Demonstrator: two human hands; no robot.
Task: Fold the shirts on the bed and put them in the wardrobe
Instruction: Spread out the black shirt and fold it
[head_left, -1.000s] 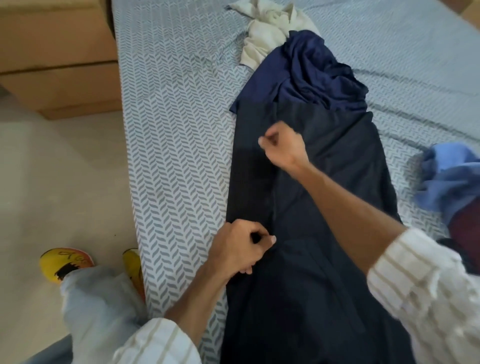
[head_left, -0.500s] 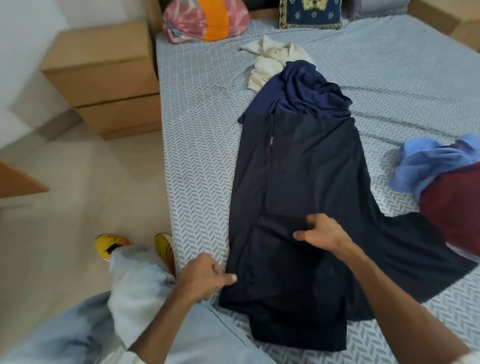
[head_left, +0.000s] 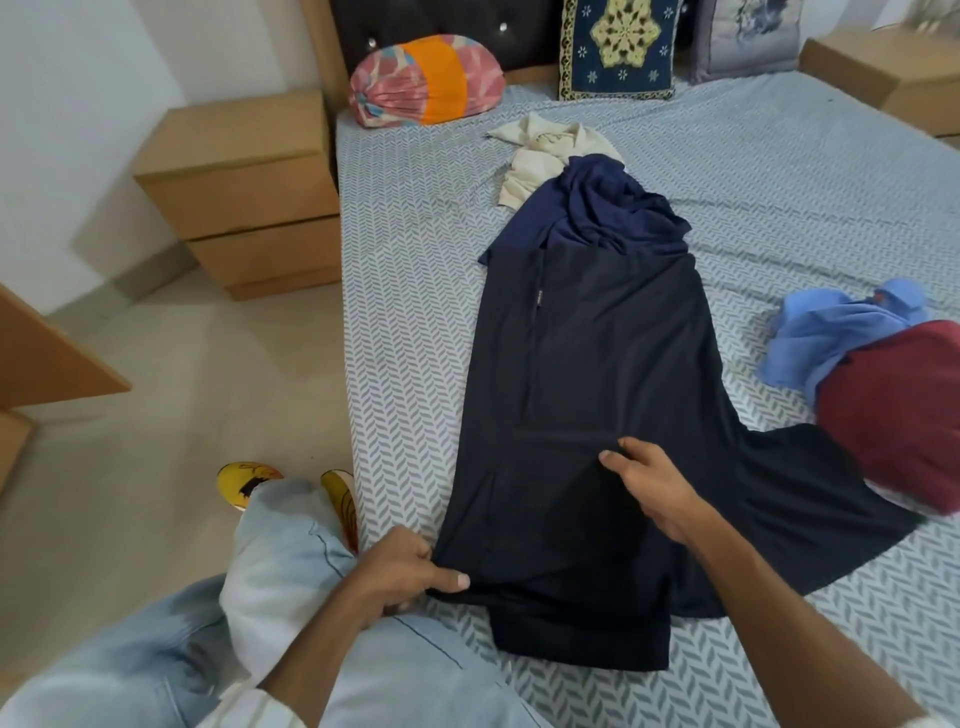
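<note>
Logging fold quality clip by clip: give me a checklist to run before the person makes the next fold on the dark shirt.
1. Dark navy shirt lies spread on the patterned grey bedsheet: ok.
2. Left hand pinches the shirt's near left edge: ok.
3. Right hand rests on the shirt's middle: ok.
4. Right sleeve folded in: not ok, it spreads out to the right.
5. Far end clear: not ok, a crumpled blue garment lies on it.
6. Wardrobe ready: cannot tell, not in view.
</note>
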